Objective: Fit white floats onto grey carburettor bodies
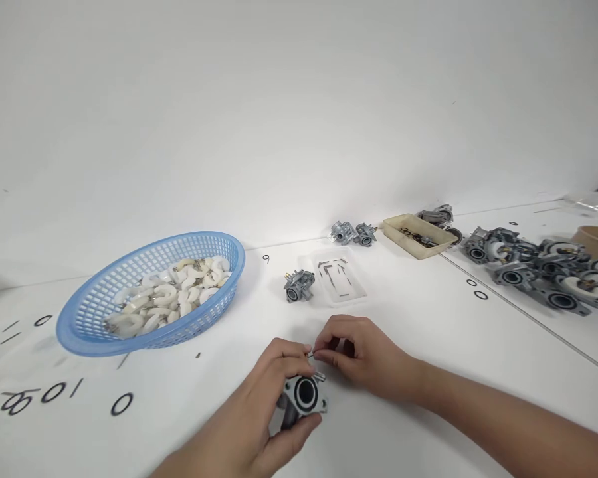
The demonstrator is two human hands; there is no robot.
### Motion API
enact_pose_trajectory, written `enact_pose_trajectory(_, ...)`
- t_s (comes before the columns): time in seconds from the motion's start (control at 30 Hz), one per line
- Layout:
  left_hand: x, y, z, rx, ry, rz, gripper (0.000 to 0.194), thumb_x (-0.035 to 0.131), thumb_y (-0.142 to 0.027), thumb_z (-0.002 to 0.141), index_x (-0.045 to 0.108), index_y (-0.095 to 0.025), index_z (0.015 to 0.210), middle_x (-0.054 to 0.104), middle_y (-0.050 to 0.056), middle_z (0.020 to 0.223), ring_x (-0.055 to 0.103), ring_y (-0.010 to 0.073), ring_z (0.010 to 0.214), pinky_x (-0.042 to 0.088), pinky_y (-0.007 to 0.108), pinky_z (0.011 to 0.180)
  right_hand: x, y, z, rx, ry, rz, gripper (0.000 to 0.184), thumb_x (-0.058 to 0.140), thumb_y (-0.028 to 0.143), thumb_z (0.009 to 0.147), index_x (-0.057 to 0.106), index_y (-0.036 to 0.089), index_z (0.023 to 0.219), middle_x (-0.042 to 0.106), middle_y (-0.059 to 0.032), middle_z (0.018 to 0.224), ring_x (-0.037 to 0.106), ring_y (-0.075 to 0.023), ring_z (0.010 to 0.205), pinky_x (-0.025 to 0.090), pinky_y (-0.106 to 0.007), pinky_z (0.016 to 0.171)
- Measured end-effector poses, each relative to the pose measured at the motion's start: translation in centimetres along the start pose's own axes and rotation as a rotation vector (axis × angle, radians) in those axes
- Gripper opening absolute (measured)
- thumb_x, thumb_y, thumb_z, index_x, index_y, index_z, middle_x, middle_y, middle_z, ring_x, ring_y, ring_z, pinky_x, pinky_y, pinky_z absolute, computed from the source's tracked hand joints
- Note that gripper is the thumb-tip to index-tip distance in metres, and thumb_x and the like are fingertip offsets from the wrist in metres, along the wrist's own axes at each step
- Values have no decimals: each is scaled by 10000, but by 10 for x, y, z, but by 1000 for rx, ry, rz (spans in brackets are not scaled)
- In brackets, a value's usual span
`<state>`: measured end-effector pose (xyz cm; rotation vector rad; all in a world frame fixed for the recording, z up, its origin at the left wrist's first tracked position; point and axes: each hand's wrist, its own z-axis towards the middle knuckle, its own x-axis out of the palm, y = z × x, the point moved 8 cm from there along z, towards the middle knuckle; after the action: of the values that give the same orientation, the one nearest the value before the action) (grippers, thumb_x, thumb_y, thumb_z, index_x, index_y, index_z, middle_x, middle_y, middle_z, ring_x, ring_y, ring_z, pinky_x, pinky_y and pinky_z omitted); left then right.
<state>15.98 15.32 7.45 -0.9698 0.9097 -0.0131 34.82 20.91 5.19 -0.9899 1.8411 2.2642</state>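
A grey metal carburetor body (pixel 299 400) with a round bore facing up towards me is gripped by my left hand (pixel 272 398), fingers over its far side and thumb at the near side. Close beside it, the fingertips of my right hand (pixel 351 345) pinch a thin metal pin (pixel 311 355), held at the carburetor's upper edge. Only a short bit of the pin shows; the rest is hidden by fingers. Beyond my hands lies a clear shallow tray (pixel 359 292) with several thin pins in it. Another carburetor (pixel 299 286) stands left of that tray.
To the left, a blue plastic basket (pixel 74 338) holds many white curved floats (pixel 164 299). Black rubber rings (pixel 122 403) are scattered nearby. At the back right are a cream tray (pixel 408 247) of small parts and a cluster of carburetors (pixel 533 265). A white wall (pixel 279 119) bounds the table.
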Motion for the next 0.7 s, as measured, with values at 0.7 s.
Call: enact_pose_trajectory(0.7,-22,24,5,-134,-13,179,346,554,-439,1153,476,-360,1481,634,97,1412,759,275,1100,676,424,898,27,-5,-6,184,116,694,445,869,590,1003,774,157,1032,833,-98,952,771,-195,902,619,-243,663)
